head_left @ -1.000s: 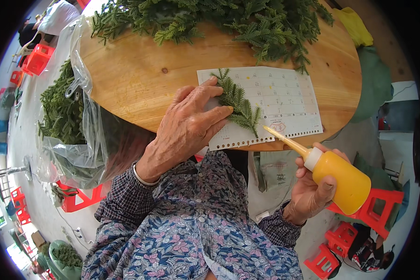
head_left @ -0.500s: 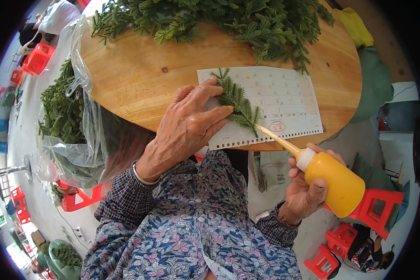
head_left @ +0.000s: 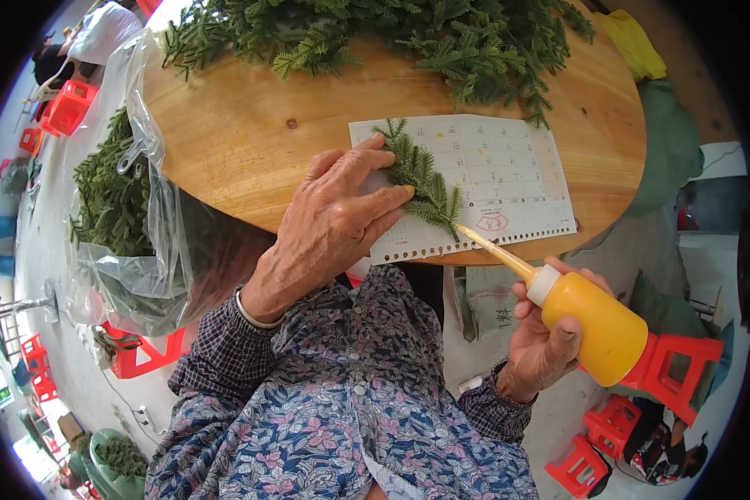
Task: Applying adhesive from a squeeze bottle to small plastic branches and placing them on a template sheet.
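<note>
A green needle-leaved evergreen sprig [head_left: 425, 179] lies slantwise on a white calendar sheet [head_left: 517, 158] with a row of punched holes along its near edge. The fingers of my left hand [head_left: 333, 208] press the sprig down along its left side; its thumb is hidden. My right hand [head_left: 546, 346] is wrapped round a yellow squeeze bottle [head_left: 596, 325] with a white collar and a long tapered nozzle. The bottle tilts up to the left, its nozzle tip at the sprig's near stem end. Small yellow spots mark the sheet.
A heap of evergreen sprigs [head_left: 375, 37] covers the far side of the round wooden table [head_left: 233, 142]. To the left hangs a clear plastic bag [head_left: 175, 267] with more greenery [head_left: 112, 200]. Red stools [head_left: 671, 371] stand at lower right, beside a green sack [head_left: 667, 158] farther up.
The sheet, sprig and bottle appear shifted very slightly left and up in the picture. Both hands keep their hold, and the nozzle tip stays at the stem end.
</note>
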### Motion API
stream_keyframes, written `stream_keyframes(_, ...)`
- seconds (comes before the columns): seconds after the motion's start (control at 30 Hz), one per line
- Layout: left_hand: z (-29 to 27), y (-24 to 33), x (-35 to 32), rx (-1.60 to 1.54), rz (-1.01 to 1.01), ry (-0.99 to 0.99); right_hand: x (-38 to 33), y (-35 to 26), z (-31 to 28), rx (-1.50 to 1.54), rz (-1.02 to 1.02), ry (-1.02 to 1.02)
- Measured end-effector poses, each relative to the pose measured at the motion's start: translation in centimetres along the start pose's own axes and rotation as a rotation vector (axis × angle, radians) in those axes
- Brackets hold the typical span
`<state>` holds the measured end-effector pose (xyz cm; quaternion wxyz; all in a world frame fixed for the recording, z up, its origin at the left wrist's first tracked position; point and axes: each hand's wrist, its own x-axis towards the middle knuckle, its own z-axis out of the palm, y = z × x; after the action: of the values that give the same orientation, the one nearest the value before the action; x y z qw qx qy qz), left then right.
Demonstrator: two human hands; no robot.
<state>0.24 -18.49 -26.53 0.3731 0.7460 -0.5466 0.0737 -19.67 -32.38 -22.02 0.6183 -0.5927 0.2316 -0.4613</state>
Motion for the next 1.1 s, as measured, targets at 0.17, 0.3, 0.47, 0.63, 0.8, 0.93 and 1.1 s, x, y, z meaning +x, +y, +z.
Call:
stream_keyframes(0.17, 0.0, 0.3, 0.0, 0.0, 0.004, 0.004, -0.3, -0.1, -0.5, 0.026, 0.003, 0.008)
stream_keyframes(0.3, 0.1, 0.6, -0.1, -0.005, -0.001, 0.005, -0.5, -0.1, -1.1, 0.032, 0.006, 0.011)
stream_keyframes(0.47, 0.4, 1.1, 0.0, -0.003, 0.013, 0.016, -0.7, -0.1, -1.9, 0.041, 0.013, 0.008)
stream_keyframes(0.63, 0.5, 1.4, 0.1, 0.008, 0.022, 0.019, -1.0, -0.1, -2.4, 0.04, 0.023, 0.012)
stream_keyframes(0.8, 0.6, 1.5, -0.1, 0.012, 0.021, 0.025, -1.3, 0.0, -2.6, 0.046, 0.008, 0.035)
stream_keyframes(0.93, 0.8, 1.8, 0.0, 0.017, 0.021, 0.025, -1.5, -0.1, -3.1, 0.049, 0.011, 0.047)
stream_keyframes(1.1, 0.9, 2.1, -0.1, 0.017, 0.021, 0.029, -1.7, -0.2, -3.7, 0.042, 0.005, 0.051)
